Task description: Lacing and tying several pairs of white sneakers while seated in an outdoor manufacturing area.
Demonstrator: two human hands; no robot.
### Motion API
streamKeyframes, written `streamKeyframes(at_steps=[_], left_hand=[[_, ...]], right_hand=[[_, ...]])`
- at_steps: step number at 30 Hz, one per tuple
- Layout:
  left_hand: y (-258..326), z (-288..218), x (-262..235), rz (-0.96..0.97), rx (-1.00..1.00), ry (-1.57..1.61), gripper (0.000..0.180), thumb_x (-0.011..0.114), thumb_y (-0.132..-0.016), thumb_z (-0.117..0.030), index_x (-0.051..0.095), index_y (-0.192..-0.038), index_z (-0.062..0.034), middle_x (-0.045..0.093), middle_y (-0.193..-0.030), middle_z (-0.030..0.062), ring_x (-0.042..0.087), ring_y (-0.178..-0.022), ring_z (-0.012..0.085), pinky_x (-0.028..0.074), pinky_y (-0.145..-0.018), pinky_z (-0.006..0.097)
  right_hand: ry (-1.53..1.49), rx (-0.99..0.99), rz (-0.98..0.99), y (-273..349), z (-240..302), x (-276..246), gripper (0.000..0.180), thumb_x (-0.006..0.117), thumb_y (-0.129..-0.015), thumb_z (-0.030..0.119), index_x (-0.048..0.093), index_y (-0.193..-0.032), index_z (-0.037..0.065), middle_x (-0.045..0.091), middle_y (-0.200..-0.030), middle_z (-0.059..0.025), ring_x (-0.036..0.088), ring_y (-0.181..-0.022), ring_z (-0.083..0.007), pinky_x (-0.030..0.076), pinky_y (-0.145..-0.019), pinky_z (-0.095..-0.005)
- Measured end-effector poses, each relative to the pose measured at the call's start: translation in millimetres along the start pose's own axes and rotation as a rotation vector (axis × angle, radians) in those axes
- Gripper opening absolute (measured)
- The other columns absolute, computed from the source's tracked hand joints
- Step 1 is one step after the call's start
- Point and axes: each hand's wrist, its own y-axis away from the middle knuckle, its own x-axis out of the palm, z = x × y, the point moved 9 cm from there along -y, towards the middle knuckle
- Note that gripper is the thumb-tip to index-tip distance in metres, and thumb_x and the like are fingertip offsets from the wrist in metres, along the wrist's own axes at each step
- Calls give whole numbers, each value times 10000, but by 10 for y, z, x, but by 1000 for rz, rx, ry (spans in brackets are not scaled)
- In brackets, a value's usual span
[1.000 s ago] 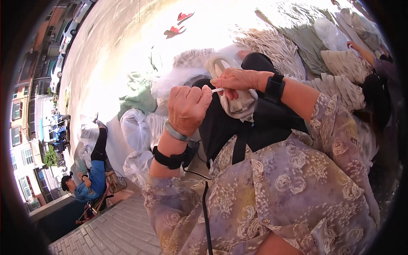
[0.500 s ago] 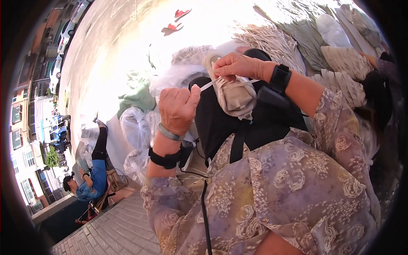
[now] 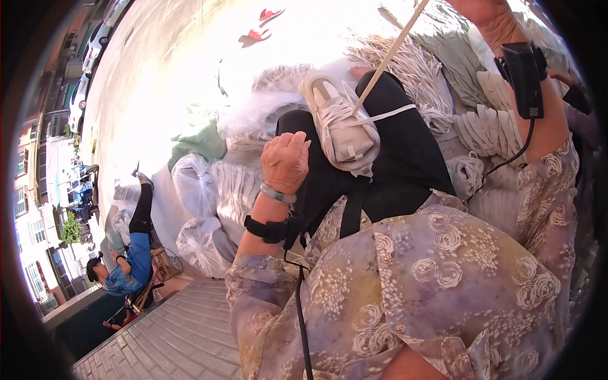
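Note:
A beige sneaker (image 3: 339, 123) lies on my black-clad lap (image 3: 405, 158), toe pointing away from me. A pale shoelace (image 3: 389, 57) runs taut from its eyelets up to the top edge, toward my raised right hand (image 3: 487, 19), which is partly cut off there and wears a black wrist device. A second lace end lies across the shoe to the right. My left hand (image 3: 285, 161) is curled into a fist against the sneaker's left side, a bracelet and a black band on the wrist; nothing shows in it.
Bundles of white and green laces (image 3: 437, 69) are heaped beyond my lap. Clear plastic bags (image 3: 202, 190) of goods sit to my left. Another person in blue (image 3: 126, 266) sits at the lower left. Red footwear (image 3: 259, 28) lies on sunlit pavement.
My right hand has risen from the sneaker to the top right, drawing the lace out long and taut. My left hand has dropped lower beside the shoe.

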Motion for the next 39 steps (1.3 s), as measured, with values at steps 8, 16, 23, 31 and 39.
streamKeyframes(at_steps=[8,16,23,31,39], left_hand=[[1,75,405,21,-268,340,192,631,-747,-130,595,-923,-61,586,-806,93,579,-757,297,460,-659,381],[33,52,532,76,-260,293,344,666,-751,-191,570,-1055,-62,575,-840,62,549,-605,171,463,-587,290],[-14,-35,593,143,-293,347,359,647,-753,-210,535,-1060,-60,563,-818,102,577,-755,291,462,-649,374],[45,-26,551,57,-276,302,368,663,-754,-167,545,-1080,-45,567,-829,73,544,-596,172,456,-573,298],[-30,-160,413,-76,-162,262,348,644,-723,-94,547,-1052,-37,570,-895,108,559,-782,277,458,-697,354]], right_hand=[[262,97,-109,1383,434,-1806,296,502,-926,214,549,-1146,22,545,-699,31,435,-561,0,362,-553,-167],[469,167,-204,247,323,-250,302,503,-923,210,542,-1173,45,582,-734,33,452,-561,27,382,-556,-136],[297,370,-309,302,-694,1502,203,534,-885,140,583,-1034,11,641,-786,-42,560,-601,-58,435,-532,-178],[463,287,-77,144,-1550,2288,83,544,-864,71,600,-887,15,614,-715,-9,544,-616,-43,421,-536,-202],[1253,-189,-78,90,-1254,2639,56,592,-760,131,593,-742,78,555,-770,-66,562,-772,-256,438,-678,-361]])
